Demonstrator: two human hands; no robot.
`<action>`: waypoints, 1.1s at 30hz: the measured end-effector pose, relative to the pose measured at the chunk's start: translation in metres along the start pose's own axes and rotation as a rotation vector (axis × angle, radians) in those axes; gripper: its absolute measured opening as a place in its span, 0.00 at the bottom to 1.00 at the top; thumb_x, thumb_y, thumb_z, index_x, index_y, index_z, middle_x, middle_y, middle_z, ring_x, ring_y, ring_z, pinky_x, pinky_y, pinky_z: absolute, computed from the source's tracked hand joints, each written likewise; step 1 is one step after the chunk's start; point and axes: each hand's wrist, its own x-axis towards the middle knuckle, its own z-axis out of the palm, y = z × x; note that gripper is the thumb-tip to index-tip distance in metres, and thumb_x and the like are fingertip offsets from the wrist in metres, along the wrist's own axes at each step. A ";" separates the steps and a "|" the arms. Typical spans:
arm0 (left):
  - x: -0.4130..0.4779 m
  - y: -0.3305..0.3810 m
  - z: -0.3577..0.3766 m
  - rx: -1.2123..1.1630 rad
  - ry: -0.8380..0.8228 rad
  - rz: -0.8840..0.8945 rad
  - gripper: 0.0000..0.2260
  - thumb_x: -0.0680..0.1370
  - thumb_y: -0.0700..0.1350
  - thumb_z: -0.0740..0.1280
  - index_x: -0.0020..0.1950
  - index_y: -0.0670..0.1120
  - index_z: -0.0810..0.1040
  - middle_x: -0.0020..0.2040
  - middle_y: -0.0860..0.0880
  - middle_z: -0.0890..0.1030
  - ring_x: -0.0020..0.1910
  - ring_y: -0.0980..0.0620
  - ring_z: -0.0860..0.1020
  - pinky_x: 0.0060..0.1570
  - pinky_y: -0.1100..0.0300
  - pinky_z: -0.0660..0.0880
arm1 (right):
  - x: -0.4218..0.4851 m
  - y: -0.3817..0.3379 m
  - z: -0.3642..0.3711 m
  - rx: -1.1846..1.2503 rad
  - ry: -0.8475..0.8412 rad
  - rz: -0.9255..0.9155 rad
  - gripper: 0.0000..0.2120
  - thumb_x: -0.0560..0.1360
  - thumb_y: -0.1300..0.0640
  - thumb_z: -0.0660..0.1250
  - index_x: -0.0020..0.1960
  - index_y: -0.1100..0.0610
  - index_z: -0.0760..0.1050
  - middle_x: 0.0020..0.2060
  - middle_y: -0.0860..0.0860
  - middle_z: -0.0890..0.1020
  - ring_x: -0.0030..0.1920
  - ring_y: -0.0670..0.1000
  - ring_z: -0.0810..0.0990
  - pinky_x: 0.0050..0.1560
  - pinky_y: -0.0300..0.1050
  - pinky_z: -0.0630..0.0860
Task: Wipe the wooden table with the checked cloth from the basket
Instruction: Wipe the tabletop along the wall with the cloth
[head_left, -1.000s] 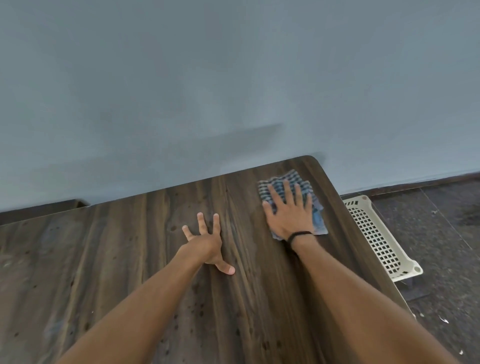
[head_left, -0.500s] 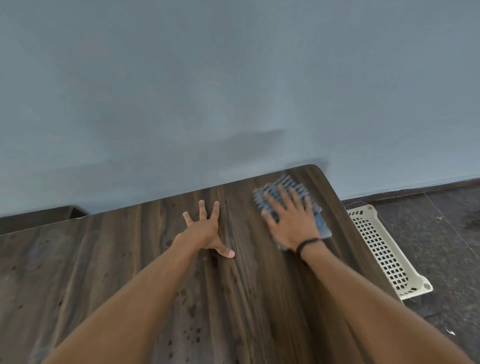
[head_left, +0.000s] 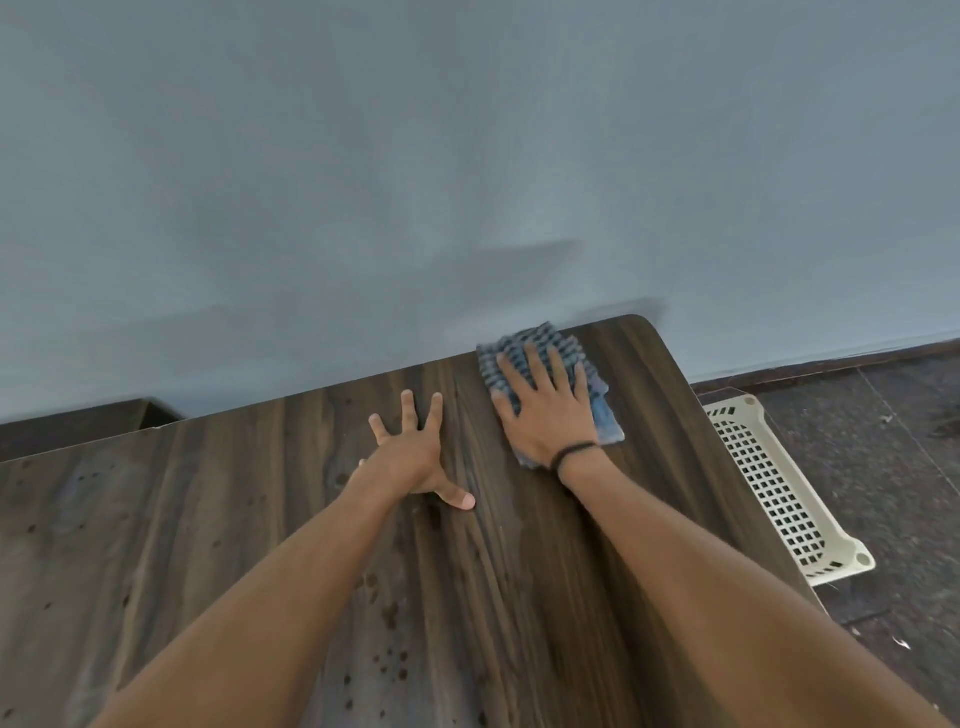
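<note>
The blue and white checked cloth (head_left: 540, 348) lies folded on the dark wooden table (head_left: 260, 519), close to its far right corner by the wall. My right hand (head_left: 545, 410) presses flat on the cloth with straight, spread fingers and covers most of it. My left hand (head_left: 410, 452) rests flat on the bare wood a little to the left of the cloth, fingers spread, thumb pointing right. A cream plastic basket (head_left: 779, 493) with a perforated wall stands on the floor just off the table's right edge.
A grey-blue wall runs right behind the table's far edge. Dark stone floor (head_left: 883, 467) lies to the right beyond the basket. The wood shows dark spots near the front middle.
My right hand has slid the cloth away from me and slightly left, up to the table's far edge. My left hand has stayed planted in about the same place.
</note>
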 end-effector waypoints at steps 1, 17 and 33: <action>-0.001 0.000 0.000 -0.008 0.006 0.006 0.66 0.64 0.63 0.79 0.76 0.56 0.25 0.75 0.47 0.23 0.74 0.28 0.30 0.73 0.29 0.49 | -0.012 0.007 0.000 -0.009 -0.001 -0.015 0.29 0.82 0.35 0.45 0.81 0.39 0.47 0.82 0.47 0.48 0.81 0.54 0.44 0.78 0.60 0.38; -0.001 -0.002 0.001 -0.030 0.020 0.011 0.66 0.63 0.63 0.79 0.77 0.56 0.27 0.76 0.48 0.24 0.74 0.29 0.30 0.73 0.29 0.50 | 0.001 -0.017 0.005 -0.009 -0.028 -0.038 0.28 0.82 0.35 0.44 0.81 0.38 0.47 0.82 0.49 0.45 0.81 0.55 0.41 0.77 0.61 0.35; -0.005 -0.050 -0.002 -0.014 0.015 -0.026 0.66 0.65 0.60 0.80 0.77 0.57 0.26 0.76 0.47 0.25 0.73 0.26 0.33 0.74 0.32 0.45 | 0.012 -0.044 0.002 0.016 -0.050 0.036 0.29 0.81 0.34 0.45 0.81 0.38 0.46 0.82 0.51 0.46 0.81 0.57 0.41 0.76 0.62 0.33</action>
